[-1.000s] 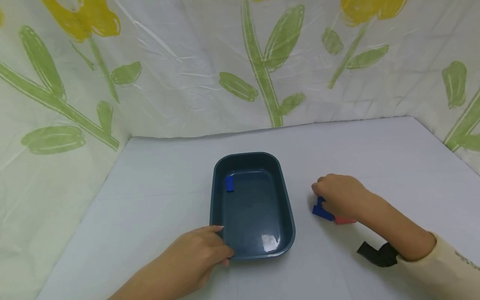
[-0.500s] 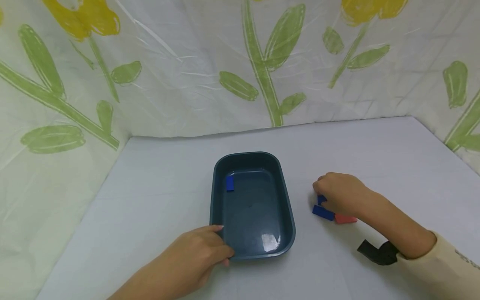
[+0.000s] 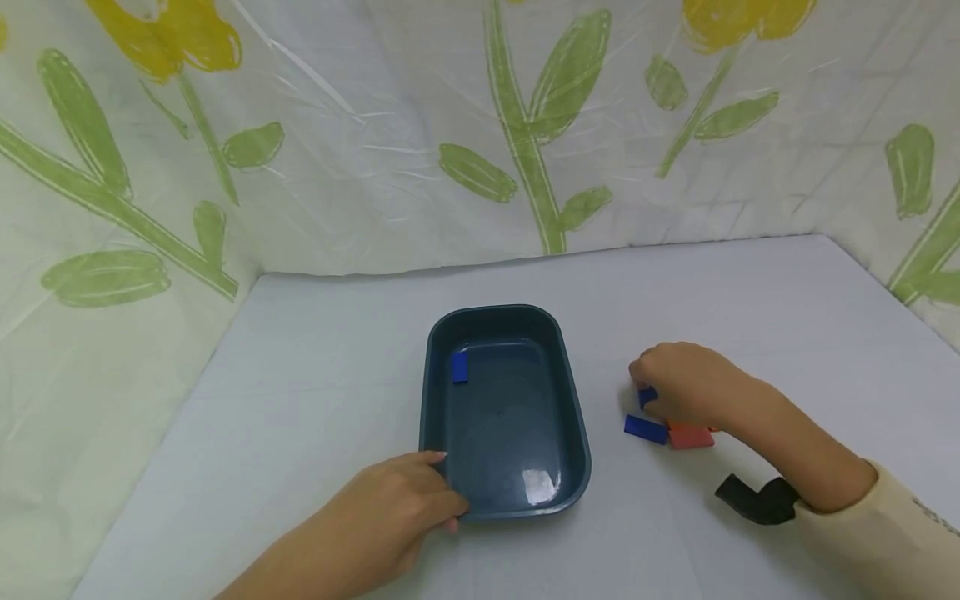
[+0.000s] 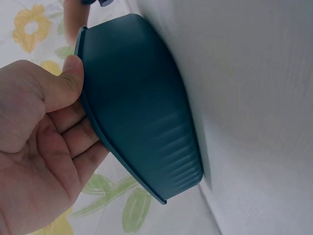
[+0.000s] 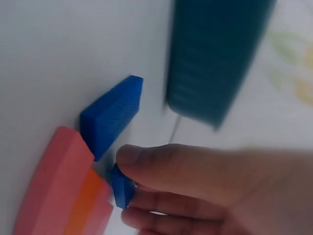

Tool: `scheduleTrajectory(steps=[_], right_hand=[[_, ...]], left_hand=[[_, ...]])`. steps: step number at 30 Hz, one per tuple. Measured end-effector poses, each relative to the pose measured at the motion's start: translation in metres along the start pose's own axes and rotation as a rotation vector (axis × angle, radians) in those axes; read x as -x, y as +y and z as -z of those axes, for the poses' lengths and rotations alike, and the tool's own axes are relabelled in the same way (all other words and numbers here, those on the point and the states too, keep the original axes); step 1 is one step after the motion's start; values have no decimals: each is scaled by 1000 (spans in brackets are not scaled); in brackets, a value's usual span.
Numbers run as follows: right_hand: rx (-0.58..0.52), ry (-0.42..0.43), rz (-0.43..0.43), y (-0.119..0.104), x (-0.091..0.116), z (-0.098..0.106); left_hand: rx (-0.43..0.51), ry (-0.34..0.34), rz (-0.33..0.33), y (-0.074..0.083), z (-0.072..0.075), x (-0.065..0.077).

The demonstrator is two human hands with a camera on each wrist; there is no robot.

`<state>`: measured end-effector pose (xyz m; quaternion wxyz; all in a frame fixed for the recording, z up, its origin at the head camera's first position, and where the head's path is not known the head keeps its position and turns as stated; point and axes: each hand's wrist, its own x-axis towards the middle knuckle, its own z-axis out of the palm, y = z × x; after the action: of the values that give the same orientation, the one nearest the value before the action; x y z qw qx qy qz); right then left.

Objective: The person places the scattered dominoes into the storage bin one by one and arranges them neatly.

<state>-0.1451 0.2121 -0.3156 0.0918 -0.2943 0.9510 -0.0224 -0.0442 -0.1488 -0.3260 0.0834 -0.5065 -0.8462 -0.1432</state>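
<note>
A dark teal plastic tray [image 3: 502, 425] stands on the white table, with one small blue block [image 3: 460, 367] lying inside near its left wall. My left hand [image 3: 401, 504] holds the tray's near left corner, thumb on the outer wall and fingers over the rim [image 4: 100, 132]. To the right of the tray, my right hand [image 3: 686, 383] pinches another blue block [image 5: 122, 187] between thumb and fingers. Just below that hand lie a blue block [image 3: 646, 429] and a red block [image 3: 692, 437]. An orange block [image 5: 80, 200] shows beside the red one, partly hidden by the hand in the head view.
A black strap [image 3: 757, 500] hangs beneath the right wrist, near the beige sleeve [image 3: 877, 533]. Behind the table stands a white sheet [image 3: 360, 167] painted with green stems and yellow flowers; it also closes off both sides.
My right hand has shifted slightly up and right, its blue block drawing apart from the blue one on the table. More of the red and orange blocks shows. The left hand stays still.
</note>
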Motion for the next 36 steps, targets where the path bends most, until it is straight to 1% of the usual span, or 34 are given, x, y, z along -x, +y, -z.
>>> scheduleTrajectory(steps=[4, 16, 25, 31, 36], right_hand=[[-35, -13, 0, 0, 1, 6], [-107, -92, 10, -6, -1, 24], [-132, -96, 36, -16, -3, 46], [-113, -69, 96, -27, -7, 60], [-75, -44, 146, -39, -14, 73]], left_hand=[[-3, -1, -6, 0, 0, 0], [-1, 7, -11, 0, -1, -1], [1, 8, -8, 0, 0, 0], [5, 18, -10, 0, 0, 0], [-3, 31, -16, 0, 0, 1]])
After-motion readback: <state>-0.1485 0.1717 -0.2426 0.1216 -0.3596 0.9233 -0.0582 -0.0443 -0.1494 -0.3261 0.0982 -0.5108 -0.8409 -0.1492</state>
